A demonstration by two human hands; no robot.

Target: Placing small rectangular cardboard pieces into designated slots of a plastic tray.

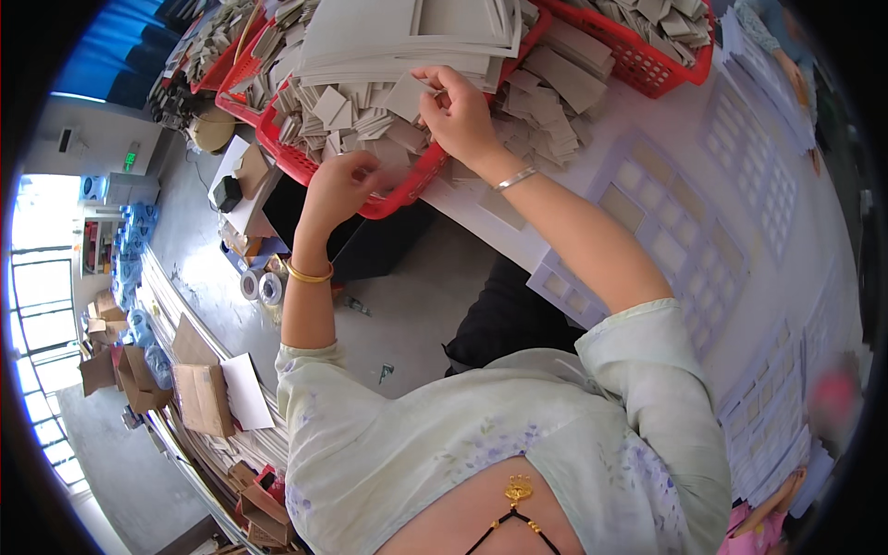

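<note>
With fingertips of the right hand (pixel 462 116) drawn together, pinches 1 small, flat, grey cardboard rectangle (pixel 404 99) by its right-hand side, above the heap near the right edge of a red plastic basket with perforated walls (pixel 398 200). Curls the fingers of the left hand (pixel 338 194) over the basket's near left edge, close to its near corner; cannot tell, through the blur, whether closed on a piece or apart. Works above a heap of small grey cardboard pieces (pixel 338 109), many standing on edge, with a stack of large grey cardboard sheets (pixel 361 42) lying toward the basket's far edge. Has, just past the basket's right edge, a spill of loose grey cardboard pieces (pixel 555 116) on a pale, smooth-topped table (pixel 638 113), and beyond that a 2nd red plastic basket (pixel 661 69), also full of grey pieces. Has, farther right, pale lavender panels marked with rows of rectangles (pixel 666 222), 1 of them reaching the table's near edge. Wears a slim silver bracelet (pixel 515 178) on the right wrist and a gold bangle (pixel 310 277) on the left.
</note>
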